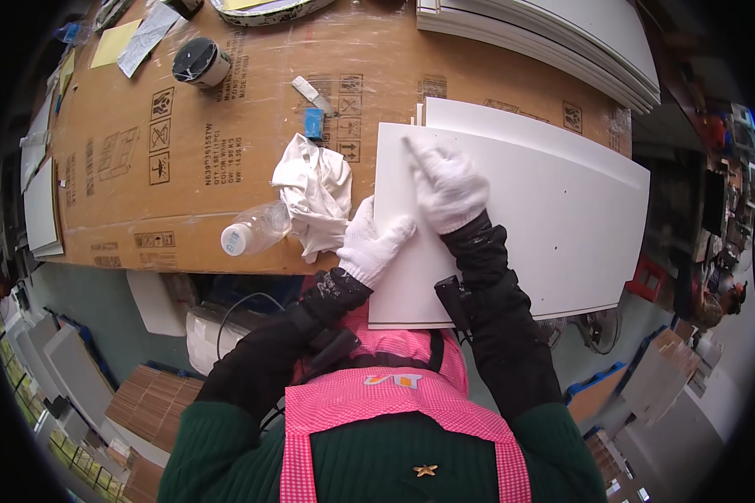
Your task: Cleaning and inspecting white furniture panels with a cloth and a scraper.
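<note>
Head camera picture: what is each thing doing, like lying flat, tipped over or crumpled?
Large white flat board: lying flat on the bench, near end past its edge.
Left hand in white glove: flat on the board's left edge.
Right hand in white glove: pressed on the board.
White crumpled cloth: bunched up.
Clear plastic bottle: on its side, capped.
Tape roll: upright.

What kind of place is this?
Probably a workshop where panels get made or cleaned. A gloved right hand works on a white panel, more panels are stacked nearby, and the bench is covered in cardboard.
</note>
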Demonstrator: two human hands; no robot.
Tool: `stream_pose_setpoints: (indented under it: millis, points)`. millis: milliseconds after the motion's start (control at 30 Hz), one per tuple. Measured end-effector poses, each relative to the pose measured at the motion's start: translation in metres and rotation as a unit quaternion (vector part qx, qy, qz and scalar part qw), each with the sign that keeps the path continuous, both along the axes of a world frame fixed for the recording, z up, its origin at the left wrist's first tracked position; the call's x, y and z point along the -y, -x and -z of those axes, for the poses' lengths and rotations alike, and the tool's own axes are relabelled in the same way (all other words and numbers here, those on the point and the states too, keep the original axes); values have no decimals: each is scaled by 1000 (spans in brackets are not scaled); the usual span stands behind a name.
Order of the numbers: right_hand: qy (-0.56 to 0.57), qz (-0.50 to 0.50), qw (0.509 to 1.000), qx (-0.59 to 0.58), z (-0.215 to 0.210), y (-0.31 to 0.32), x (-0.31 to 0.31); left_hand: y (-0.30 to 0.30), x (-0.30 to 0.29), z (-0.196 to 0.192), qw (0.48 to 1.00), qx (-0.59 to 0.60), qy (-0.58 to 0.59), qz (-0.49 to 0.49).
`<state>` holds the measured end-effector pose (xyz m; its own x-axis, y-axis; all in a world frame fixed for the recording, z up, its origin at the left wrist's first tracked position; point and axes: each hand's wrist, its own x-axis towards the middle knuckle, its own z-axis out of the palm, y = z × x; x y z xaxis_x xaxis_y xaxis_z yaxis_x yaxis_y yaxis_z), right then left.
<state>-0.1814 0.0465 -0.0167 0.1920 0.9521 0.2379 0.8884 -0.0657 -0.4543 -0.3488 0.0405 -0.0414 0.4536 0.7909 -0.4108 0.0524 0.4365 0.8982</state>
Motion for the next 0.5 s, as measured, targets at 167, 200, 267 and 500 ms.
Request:
stream_pose_setpoints:
  millis: [167, 200, 267, 500]
  points:
    - [-33, 72, 997, -2, -6, 4, -12, 4, 0, 4, 999, 14, 31, 11]
    - [-36, 5, 999, -15, -8, 9, -17, 6, 1, 5, 999, 10, 32, 11]
    - [-31, -2, 999, -21, -2, 8, -26, 6, 1, 3, 1000, 12, 18, 21]
    - [-16, -333, 943, 15, -12, 4, -2, 64, -37, 27, 830, 350, 427, 77]
